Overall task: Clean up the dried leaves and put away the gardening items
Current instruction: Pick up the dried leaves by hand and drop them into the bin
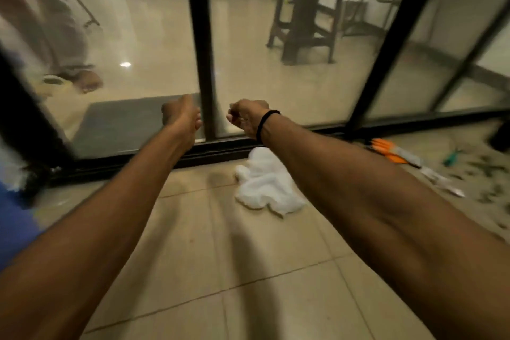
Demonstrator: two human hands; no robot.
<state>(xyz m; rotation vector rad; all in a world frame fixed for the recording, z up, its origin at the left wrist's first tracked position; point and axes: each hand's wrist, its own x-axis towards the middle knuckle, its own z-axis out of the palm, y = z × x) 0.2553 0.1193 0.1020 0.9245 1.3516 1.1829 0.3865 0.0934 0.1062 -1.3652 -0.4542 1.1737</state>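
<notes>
Two blurred hands, left hand (182, 116) and right hand (247, 119), fingers curled under, contents impossible to tell.

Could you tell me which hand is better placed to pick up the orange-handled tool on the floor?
Right, probably. The orange-handled tool lies by the door track, just right of the right forearm and near the dried leaves. The right hand is nearer to it than the left hand.

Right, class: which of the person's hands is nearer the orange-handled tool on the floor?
Right. The right hand is up and left of the orange-handled tool; the left hand is farther left, beyond the black door post.
</notes>
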